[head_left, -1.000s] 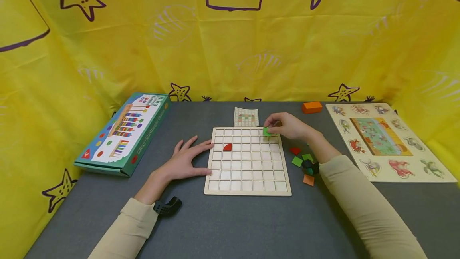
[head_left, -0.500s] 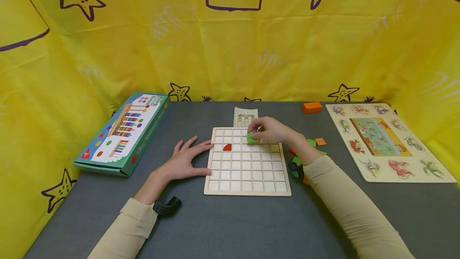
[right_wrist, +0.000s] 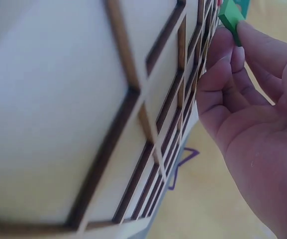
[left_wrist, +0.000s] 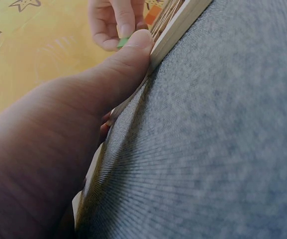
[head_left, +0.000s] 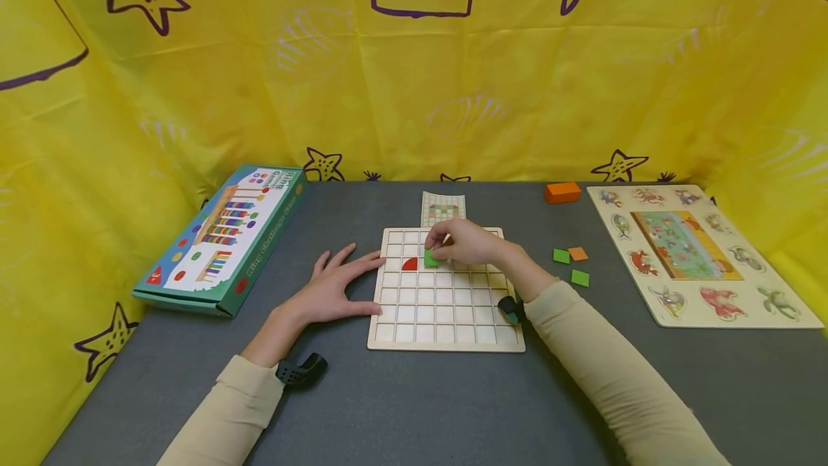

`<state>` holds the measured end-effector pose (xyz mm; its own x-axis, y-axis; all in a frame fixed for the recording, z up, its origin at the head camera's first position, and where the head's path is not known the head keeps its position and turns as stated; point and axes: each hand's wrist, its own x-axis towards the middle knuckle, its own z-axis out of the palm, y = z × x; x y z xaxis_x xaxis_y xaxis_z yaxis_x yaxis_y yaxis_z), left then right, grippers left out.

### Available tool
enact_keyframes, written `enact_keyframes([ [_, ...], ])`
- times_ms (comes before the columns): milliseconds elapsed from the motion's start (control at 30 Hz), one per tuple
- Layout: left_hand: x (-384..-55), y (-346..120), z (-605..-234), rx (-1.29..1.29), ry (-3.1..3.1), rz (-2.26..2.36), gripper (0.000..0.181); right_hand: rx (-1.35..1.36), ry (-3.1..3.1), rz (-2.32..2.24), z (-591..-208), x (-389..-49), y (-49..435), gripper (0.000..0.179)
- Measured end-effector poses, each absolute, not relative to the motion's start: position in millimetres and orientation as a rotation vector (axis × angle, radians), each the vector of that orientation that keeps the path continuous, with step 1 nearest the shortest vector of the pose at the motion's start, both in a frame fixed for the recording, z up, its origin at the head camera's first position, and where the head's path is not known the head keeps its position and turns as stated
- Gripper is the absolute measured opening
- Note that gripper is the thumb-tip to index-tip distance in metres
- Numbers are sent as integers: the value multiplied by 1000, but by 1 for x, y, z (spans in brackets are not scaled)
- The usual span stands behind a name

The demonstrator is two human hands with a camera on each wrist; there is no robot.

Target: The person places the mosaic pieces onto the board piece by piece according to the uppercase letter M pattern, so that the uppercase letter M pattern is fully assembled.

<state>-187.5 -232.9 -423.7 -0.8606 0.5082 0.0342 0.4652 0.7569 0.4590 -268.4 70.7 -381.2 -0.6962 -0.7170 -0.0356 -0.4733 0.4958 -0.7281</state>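
Observation:
A wooden grid board with square cells lies on the grey table. One red quarter-circle tile sits in a cell at its upper left. My right hand pinches a green square tile over the board's upper part, just right of the red tile. In the right wrist view the green tile stands tilted between thumb and fingers. My left hand lies with fingers spread, thumb and fingertips at the board's left edge; the left wrist view shows its thumb against the board's side.
Behind the board lies a pattern card. Right of it are loose tiles, among them a green square and an orange square. An orange block, an animal puzzle board and a boxed ring game stand around.
My right hand has carried the green tile leftward across the board's top rows, towards the red tile. The left hand has stayed at the left edge.

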Motion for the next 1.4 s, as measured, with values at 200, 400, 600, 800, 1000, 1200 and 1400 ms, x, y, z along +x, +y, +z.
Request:
enact_keyframes([
  [200,-186,-232,-421,801,2850,726,85,-983,2415,-990,-381,-267,63,4],
  [400,-186,-231,-421,795,2851,723,85,-989,2435,-956,-382,-266,59,4],
  [600,-185,-232,-421,799,2858,728,84,-1001,2454,-911,-382,-265,57,3],
  [800,-185,-232,-421,799,2860,729,84,-998,2454,-908,-382,-265,59,4],
  [1000,-185,-232,-421,804,2862,727,85,-989,2459,-912,-378,-266,66,7],
  [1200,-185,-232,-421,817,2860,734,85,-990,2466,-935,-370,-268,78,14],
  [1400,-185,-233,-422,827,2857,739,85,-961,2472,-987,-364,-270,93,18],
])
